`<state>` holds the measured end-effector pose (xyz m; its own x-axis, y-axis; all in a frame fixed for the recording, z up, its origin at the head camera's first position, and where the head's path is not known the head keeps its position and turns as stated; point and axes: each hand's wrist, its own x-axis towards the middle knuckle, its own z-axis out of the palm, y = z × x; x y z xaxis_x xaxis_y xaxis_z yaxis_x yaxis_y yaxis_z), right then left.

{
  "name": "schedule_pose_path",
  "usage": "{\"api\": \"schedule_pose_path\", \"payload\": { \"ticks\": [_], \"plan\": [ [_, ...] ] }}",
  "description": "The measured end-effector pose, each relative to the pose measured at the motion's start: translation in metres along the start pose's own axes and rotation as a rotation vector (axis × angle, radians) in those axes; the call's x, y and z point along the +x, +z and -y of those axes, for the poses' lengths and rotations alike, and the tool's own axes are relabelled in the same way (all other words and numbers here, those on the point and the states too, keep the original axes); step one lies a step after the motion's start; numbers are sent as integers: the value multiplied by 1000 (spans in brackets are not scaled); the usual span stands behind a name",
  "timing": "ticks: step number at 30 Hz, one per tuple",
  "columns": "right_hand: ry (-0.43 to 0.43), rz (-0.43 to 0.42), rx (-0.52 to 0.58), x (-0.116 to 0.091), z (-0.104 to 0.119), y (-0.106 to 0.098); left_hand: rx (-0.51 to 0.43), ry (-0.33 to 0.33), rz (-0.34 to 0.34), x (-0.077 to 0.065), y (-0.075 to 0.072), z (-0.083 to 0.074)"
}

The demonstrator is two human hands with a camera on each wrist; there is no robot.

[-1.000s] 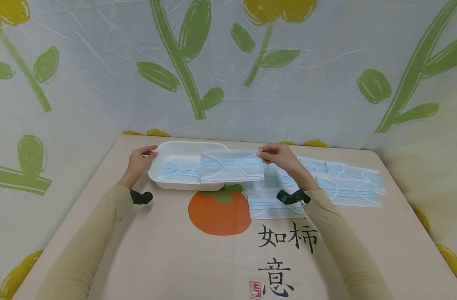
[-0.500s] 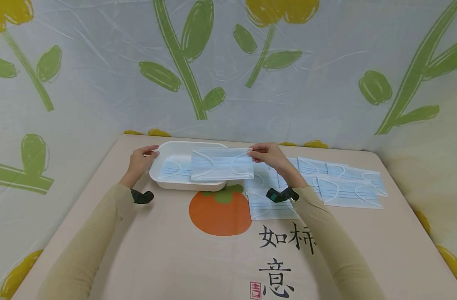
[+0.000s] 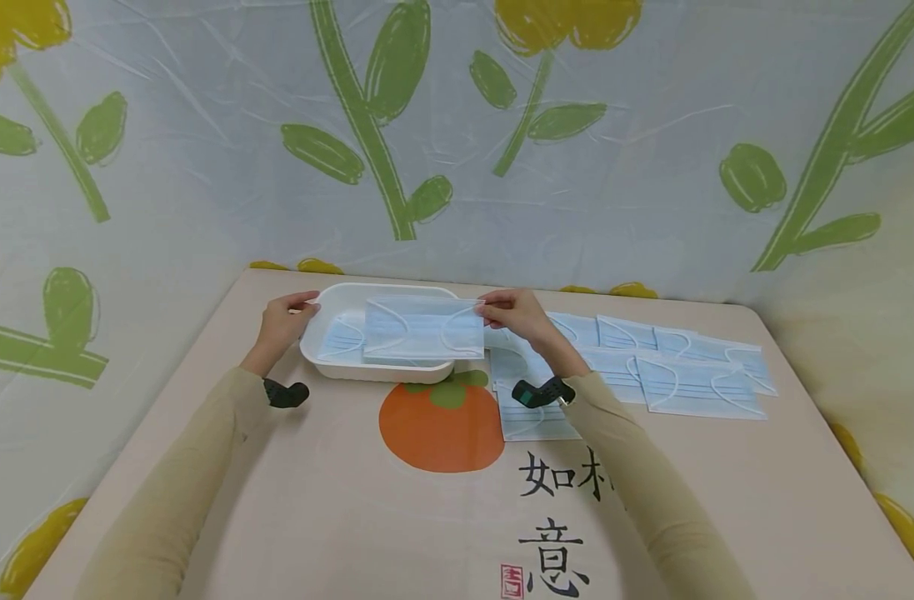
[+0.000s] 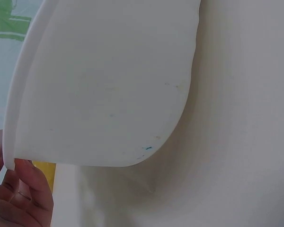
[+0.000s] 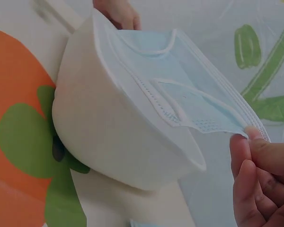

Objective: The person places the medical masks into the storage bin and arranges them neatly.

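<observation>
In the head view a white plastic tray [image 3: 382, 373] stands at the back left of the table, with a blue face mask [image 3: 342, 340] lying inside. My left hand [image 3: 280, 327] pinches the tray's left rim between thumb and fingers; the left wrist view shows that hand [image 4: 23, 198] at the rim's end. Between its thumb and fingertips my right hand [image 3: 520, 317] pinches the upper right corner of another face mask [image 3: 425, 329]. That mask hangs over the tray's right half, ear loops showing, and hides part of the inside. The right wrist view shows this mask [image 5: 194, 94] spread above the rim.
Several more blue face masks [image 3: 700, 385] lie overlapping on the table right of the tray, partly behind my right forearm. The tablecloth [image 3: 337, 500] carries a printed orange persimmon [image 3: 442, 433] and dark characters. A flowered curtain [image 3: 576, 208] hangs behind the table.
My right hand has moved left with the face mask, bringing it from the tray's right edge to over its inside. The left hand stays on the rim.
</observation>
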<state>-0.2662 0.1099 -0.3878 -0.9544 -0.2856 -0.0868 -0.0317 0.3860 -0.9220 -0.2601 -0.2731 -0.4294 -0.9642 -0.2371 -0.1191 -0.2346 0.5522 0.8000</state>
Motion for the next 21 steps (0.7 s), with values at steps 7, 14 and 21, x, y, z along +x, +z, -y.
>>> {"api": "schedule_pose_path", "payload": {
  "ticks": [7,14,21],
  "plan": [
    [11,-8,46,6,8,12,0,5,7,0,-1,-1],
    [16,8,94,9,15,24,-2,5,11,-3,-3,-1],
    [-7,32,111,14,16,35,-9,11,12,-5,-2,-1]
  ]
}}
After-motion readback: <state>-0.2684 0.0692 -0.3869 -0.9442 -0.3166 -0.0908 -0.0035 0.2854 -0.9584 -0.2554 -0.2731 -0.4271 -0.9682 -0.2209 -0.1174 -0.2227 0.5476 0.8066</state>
